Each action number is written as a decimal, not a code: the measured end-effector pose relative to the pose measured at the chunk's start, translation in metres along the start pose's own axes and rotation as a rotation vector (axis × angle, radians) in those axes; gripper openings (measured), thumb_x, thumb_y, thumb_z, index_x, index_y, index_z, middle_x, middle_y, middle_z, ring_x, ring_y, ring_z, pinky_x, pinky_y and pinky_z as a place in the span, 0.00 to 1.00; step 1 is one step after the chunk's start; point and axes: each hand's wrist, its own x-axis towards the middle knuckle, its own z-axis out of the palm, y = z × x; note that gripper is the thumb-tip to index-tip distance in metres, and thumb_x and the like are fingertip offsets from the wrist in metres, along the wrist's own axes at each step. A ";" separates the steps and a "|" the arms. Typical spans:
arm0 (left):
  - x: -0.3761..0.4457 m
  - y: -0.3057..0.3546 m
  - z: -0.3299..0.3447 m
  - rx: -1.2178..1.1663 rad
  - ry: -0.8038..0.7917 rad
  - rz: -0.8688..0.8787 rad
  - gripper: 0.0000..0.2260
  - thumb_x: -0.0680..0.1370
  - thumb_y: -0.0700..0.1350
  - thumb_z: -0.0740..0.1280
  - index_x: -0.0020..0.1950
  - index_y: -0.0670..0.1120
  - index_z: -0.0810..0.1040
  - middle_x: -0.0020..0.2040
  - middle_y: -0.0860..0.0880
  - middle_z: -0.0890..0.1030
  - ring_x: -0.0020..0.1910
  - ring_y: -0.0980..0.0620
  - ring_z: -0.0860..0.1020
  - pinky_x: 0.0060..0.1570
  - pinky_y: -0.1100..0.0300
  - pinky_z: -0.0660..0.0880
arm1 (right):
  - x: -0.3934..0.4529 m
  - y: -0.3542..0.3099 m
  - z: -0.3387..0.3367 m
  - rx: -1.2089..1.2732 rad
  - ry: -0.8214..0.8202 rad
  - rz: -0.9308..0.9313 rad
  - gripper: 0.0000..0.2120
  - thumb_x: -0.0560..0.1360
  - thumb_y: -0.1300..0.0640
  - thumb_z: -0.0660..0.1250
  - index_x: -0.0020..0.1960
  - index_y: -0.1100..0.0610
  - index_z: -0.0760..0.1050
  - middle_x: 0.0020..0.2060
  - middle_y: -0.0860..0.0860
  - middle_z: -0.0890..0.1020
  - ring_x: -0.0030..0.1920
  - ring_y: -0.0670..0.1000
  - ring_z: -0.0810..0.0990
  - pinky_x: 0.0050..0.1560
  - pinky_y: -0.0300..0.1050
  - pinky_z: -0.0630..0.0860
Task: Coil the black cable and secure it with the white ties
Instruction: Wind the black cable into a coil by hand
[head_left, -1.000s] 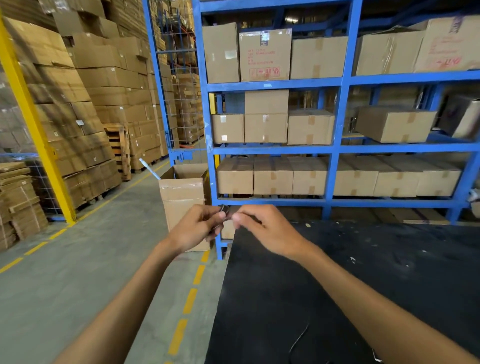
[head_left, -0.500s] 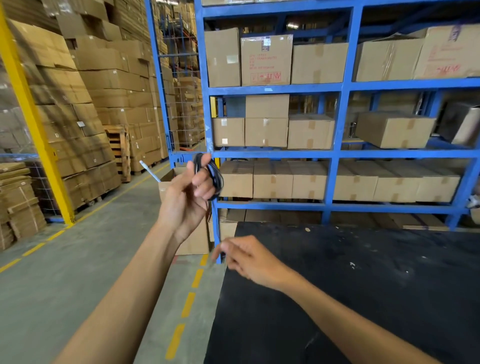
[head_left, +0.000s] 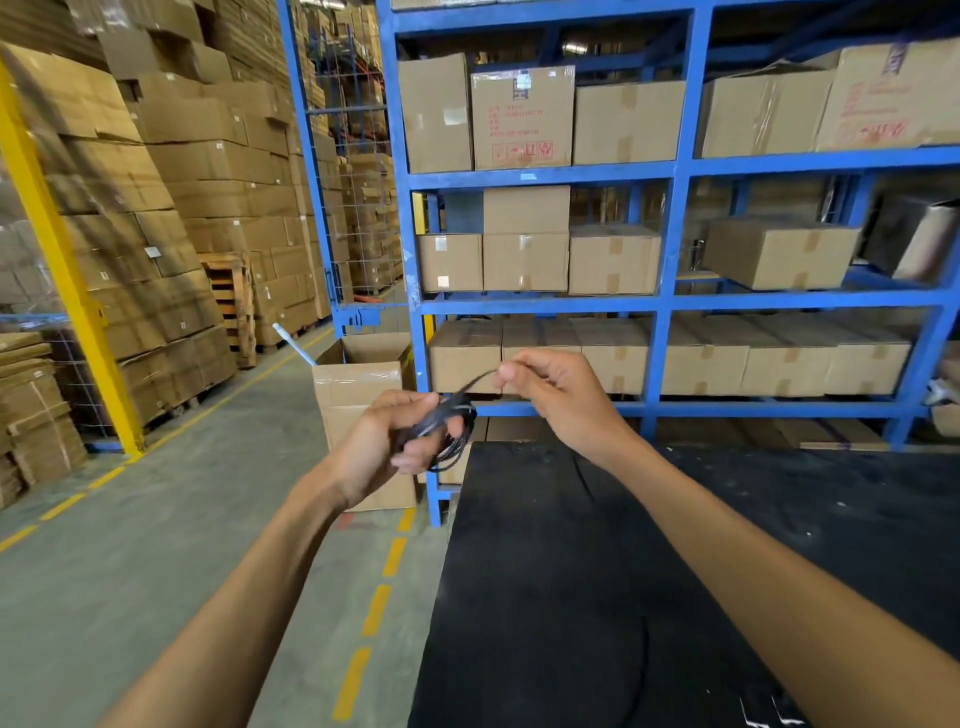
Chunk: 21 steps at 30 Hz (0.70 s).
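Two hands meet at the centre of the frame, over the near-left corner of a black table (head_left: 675, 571). The left hand (head_left: 384, 447) has its fingers curled round a small bundle of black cable (head_left: 452, 426), loops sticking out to the right of the fingers; blurred, so the loop count is unclear. The grip probably keeps the loops stacked so they don't spring apart. The right hand (head_left: 561, 395), just up-right of the bundle, pinches a strand between thumb and forefinger, other fingers curled in; the strand runs down-left into the bundle. It looks like the loose end being held taut for another wrap, but this is a judgement.

No white ties are visible in either hand. Small white bits lie at the bottom right edge of the table, too small to identify. A thin dark line on the table in the lower centre may be more cable; cannot tell.

Behind, a blue rack (head_left: 670, 306) of cardboard boxes fills the upper right, and an open carton (head_left: 358, 384) stands on the floor just left of the hands. Coiling looks nearly done; tying has not started.
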 end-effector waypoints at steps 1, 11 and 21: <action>0.001 0.006 0.003 -0.124 -0.019 0.001 0.16 0.79 0.46 0.58 0.37 0.43 0.81 0.23 0.52 0.64 0.19 0.58 0.59 0.21 0.66 0.57 | 0.000 0.004 0.002 0.051 0.034 0.035 0.11 0.82 0.61 0.61 0.49 0.64 0.80 0.24 0.38 0.76 0.28 0.36 0.75 0.32 0.28 0.69; 0.034 0.035 0.020 -0.500 0.184 0.377 0.16 0.83 0.48 0.54 0.60 0.40 0.76 0.33 0.54 0.72 0.27 0.59 0.68 0.30 0.67 0.68 | -0.034 0.002 0.039 0.276 -0.317 0.165 0.17 0.85 0.52 0.53 0.56 0.62 0.76 0.30 0.56 0.59 0.25 0.44 0.57 0.24 0.34 0.57; 0.048 0.017 0.020 0.949 0.221 0.385 0.14 0.82 0.47 0.61 0.41 0.41 0.79 0.28 0.53 0.76 0.28 0.57 0.73 0.35 0.60 0.72 | -0.026 -0.006 -0.010 -0.168 -0.282 -0.015 0.13 0.82 0.55 0.61 0.46 0.56 0.82 0.29 0.42 0.75 0.31 0.41 0.70 0.37 0.37 0.67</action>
